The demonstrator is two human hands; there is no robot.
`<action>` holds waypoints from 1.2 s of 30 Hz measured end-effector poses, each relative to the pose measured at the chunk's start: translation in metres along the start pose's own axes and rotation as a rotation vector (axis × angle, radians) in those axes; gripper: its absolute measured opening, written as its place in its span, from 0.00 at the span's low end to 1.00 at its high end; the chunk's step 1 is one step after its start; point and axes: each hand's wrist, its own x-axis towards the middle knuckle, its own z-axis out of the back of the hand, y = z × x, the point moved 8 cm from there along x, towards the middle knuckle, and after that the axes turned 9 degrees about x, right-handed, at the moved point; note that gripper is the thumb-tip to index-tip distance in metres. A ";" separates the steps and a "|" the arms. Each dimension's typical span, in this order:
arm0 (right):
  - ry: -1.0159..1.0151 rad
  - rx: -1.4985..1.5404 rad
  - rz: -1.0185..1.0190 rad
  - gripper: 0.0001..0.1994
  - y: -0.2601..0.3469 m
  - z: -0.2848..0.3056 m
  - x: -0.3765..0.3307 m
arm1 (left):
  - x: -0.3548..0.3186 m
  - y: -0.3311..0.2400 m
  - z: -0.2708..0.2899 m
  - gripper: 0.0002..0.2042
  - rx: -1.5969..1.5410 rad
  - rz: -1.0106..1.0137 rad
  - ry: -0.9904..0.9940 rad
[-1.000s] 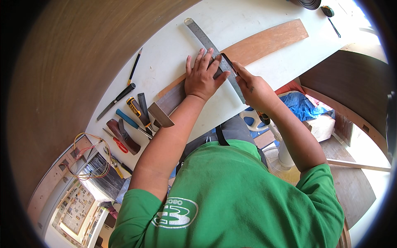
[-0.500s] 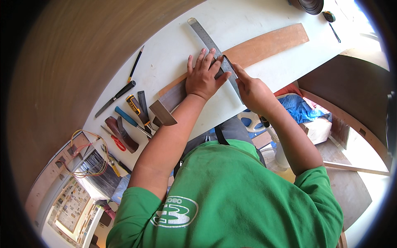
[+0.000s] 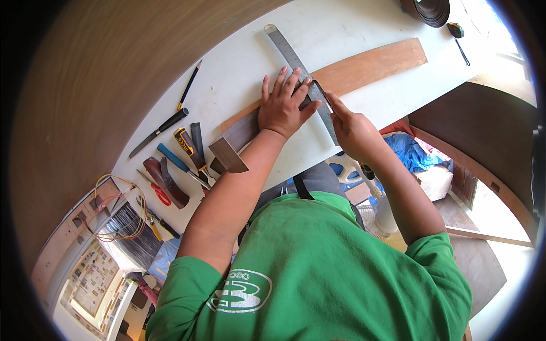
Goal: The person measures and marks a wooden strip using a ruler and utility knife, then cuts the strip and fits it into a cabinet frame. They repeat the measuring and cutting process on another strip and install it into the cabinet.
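Note:
My left hand (image 3: 282, 109) lies flat with fingers spread, pressing on a metal ruler (image 3: 284, 48) and a dark brown L-shaped piece (image 3: 228, 154). The ruler crosses a long reddish-brown wood strip (image 3: 372, 65), which runs out to the right and passes beneath the hand on the left. My right hand (image 3: 355, 132) is closed around a slim knife-like tool, its index finger stretched along it. The tool's dark narrow blade (image 3: 321, 90) rests against the ruler's right edge over the strip. A handle end (image 3: 367, 171) shows below the right wrist; the exact kind is hidden.
On the white table (image 3: 244, 57), left, lie a pencil (image 3: 189, 85), a black-handled knife (image 3: 159, 132), chisels (image 3: 185, 141), a wooden plane (image 3: 166, 182) and red-handled scissors (image 3: 161, 195). A brown roll (image 3: 429, 11) and a tape measure (image 3: 455, 30) sit far right. The table's near edge is by my waist.
The whole view has shifted slightly. Both hands keep nearly the same place on the ruler and the tool; the blade sits a little nearer to me along the ruler's edge.

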 end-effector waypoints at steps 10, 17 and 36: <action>0.079 -0.011 -0.107 0.25 0.000 0.002 -0.006 | -0.001 0.000 0.000 0.28 -0.016 -0.010 -0.010; 0.067 -0.001 -0.085 0.25 -0.001 0.001 -0.009 | -0.001 0.000 0.001 0.27 -0.023 -0.012 -0.015; 0.069 -0.027 -0.079 0.26 -0.013 0.002 -0.031 | 0.000 0.000 0.001 0.25 -0.025 -0.002 -0.034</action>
